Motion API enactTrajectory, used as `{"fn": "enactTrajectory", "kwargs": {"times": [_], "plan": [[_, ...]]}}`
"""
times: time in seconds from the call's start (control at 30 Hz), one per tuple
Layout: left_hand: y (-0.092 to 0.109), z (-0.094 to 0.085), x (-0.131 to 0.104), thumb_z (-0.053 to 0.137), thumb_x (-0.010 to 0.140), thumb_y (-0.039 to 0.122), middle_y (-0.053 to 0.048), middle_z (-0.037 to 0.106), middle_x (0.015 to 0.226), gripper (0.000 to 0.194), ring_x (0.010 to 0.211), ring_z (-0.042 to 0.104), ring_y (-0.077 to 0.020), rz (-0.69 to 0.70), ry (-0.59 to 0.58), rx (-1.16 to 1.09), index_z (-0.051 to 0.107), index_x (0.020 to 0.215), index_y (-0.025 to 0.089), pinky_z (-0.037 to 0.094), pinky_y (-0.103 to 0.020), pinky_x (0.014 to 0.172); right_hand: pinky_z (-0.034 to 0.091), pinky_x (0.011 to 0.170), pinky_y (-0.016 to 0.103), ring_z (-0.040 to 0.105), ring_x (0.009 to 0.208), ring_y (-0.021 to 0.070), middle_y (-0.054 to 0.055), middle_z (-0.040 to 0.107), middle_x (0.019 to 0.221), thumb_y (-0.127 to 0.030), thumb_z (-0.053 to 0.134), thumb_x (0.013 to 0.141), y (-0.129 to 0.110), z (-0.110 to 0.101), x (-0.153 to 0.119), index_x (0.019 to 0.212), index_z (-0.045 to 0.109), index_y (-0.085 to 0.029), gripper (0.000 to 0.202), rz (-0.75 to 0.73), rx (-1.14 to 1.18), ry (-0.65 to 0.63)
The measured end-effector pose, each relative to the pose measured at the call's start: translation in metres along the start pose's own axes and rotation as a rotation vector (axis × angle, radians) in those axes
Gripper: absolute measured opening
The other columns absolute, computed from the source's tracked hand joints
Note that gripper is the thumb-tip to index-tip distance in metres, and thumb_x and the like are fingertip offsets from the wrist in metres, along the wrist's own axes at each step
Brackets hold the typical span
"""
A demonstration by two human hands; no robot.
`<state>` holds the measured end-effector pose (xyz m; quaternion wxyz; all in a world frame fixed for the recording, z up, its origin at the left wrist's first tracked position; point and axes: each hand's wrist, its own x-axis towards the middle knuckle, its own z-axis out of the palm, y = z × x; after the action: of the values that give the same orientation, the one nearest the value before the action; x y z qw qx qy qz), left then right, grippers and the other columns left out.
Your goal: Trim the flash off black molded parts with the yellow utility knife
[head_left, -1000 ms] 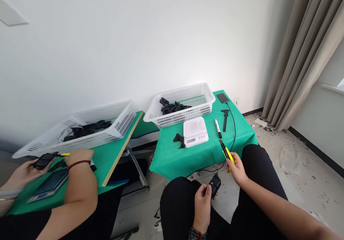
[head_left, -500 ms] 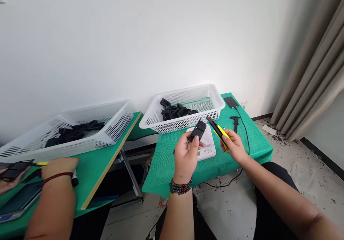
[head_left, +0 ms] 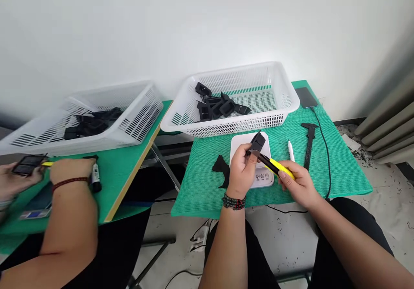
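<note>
Where a plain white wall (head_left: 207, 26) meets a littered floor (head_left: 388, 198) beside a grey-beige curtain (head_left: 388, 120), a small counter (head_left: 200, 187) stands draped in green mesh cloth. Above its near half, the left grip (head_left: 242, 170) is closed around a black molded part (head_left: 258, 141), raised over a white electronic scale (head_left: 265, 181); the part lies between thumb and fingers, its pointed end upward. The right grip (head_left: 297, 183) clasps a yellow utility knife (head_left: 280, 167), whose blade end reaches the part's lower edge, next to the left thumb; whether it touches cannot be told. Both hands and the knife mask much of the scale. Left of it lies a black offcut-like piece (head_left: 221, 168); to the right, a white marker (head_left: 290, 149), partly hidden by the right hand, and a black caliper (head_left: 309, 144). Behind stands a white perforated basket (head_left: 233, 128) of similar black parts (head_left: 215, 105), with a dark flat device (head_left: 305, 97) and its cable (head_left: 328, 168) to the right. At far left, a co-worker's hand (head_left: 73, 170) works before another basket (head_left: 134, 131).
</note>
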<state>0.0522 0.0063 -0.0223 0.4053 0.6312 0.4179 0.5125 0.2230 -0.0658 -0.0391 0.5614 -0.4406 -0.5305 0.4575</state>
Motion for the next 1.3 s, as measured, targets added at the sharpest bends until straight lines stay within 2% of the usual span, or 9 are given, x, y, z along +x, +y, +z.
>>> {"fn": "enactTrajectory", "kwargs": {"times": [0.17,0.33,0.47,0.67,0.87,1.07,1.2,1.3], "plan": [[0.001,0.013,-0.008,0.06,0.096,0.057,-0.001,0.062,0.074,0.037,0.065,0.06,-0.0139,-0.036,0.012,-0.12,0.062,0.095,0.02,0.052,-0.026,0.061,0.04,0.046,0.025,0.051,0.05,0.0126,-0.002,0.058,0.064,-0.055,0.064,0.093,-0.002,0.004,-0.001,0.1,0.075,-0.02,0.037,0.028,-0.008,0.079],[-0.001,0.02,-0.012,0.055,0.096,0.062,-0.002,0.062,0.08,0.04,0.064,0.058,-0.0147,-0.033,0.019,-0.305,0.062,0.096,0.022,0.052,-0.029,0.059,0.038,0.046,0.024,0.049,0.051,0.0123,-0.002,0.056,0.063,-0.052,0.063,0.094,-0.002,0.001,-0.002,0.1,0.075,-0.019,0.035,0.017,-0.035,0.099],[0.002,0.02,-0.013,0.062,0.093,0.062,-0.001,0.059,0.073,0.041,0.063,0.057,-0.0139,-0.017,0.013,-0.234,0.063,0.093,0.021,0.05,-0.027,0.058,0.038,0.044,0.023,0.049,0.049,0.0124,-0.003,0.054,0.059,-0.05,0.063,0.095,-0.001,-0.003,-0.004,0.1,0.075,-0.019,0.034,0.007,-0.052,0.055],[0.008,0.017,-0.015,0.07,0.086,0.062,0.001,0.059,0.068,0.043,0.059,0.057,-0.0128,0.003,0.078,-0.141,0.061,0.084,0.02,0.049,-0.024,0.055,0.038,0.045,0.023,0.049,0.05,0.0127,-0.002,0.054,0.059,-0.052,0.063,0.095,-0.004,-0.005,-0.006,0.095,0.075,-0.019,0.035,0.013,-0.072,0.021],[0.008,0.019,-0.018,0.067,0.092,0.052,0.003,0.054,0.059,0.041,0.054,0.05,-0.0111,0.152,0.231,0.037,0.056,0.07,0.02,0.043,-0.023,0.053,0.04,0.049,0.025,0.051,0.054,0.0131,0.0,0.06,0.068,-0.046,0.058,0.099,-0.004,0.004,-0.013,0.103,0.075,-0.018,0.033,-0.023,-0.193,0.08],[0.006,0.028,-0.021,0.07,0.092,0.03,0.004,0.05,0.058,0.039,0.054,0.045,-0.0102,0.355,0.455,0.255,0.049,0.061,0.019,0.037,-0.024,0.053,0.044,0.058,0.026,0.057,0.063,0.0151,0.003,0.067,0.077,-0.04,0.053,0.101,-0.004,0.016,-0.017,0.106,0.072,-0.018,0.03,-0.056,-0.362,0.188],[0.009,0.029,-0.026,0.069,0.094,0.028,0.004,0.053,0.059,0.038,0.053,0.048,-0.0111,0.381,0.564,0.14,0.049,0.062,0.02,0.039,-0.026,0.056,0.042,0.054,0.027,0.053,0.057,0.0155,0.0,0.058,0.066,-0.048,0.052,0.1,-0.004,0.005,-0.004,0.096,0.07,-0.018,0.035,0.042,-0.347,0.327],[0.008,0.026,-0.027,0.063,0.098,0.036,0.003,0.055,0.06,0.038,0.053,0.051,-0.0124,0.333,0.519,-0.005,0.052,0.065,0.02,0.04,-0.028,0.057,0.04,0.05,0.028,0.05,0.052,0.0144,-0.001,0.054,0.064,-0.054,0.055,0.097,-0.005,-0.008,0.006,0.094,0.068,-0.018,0.038,0.028,-0.251,0.398]]}}
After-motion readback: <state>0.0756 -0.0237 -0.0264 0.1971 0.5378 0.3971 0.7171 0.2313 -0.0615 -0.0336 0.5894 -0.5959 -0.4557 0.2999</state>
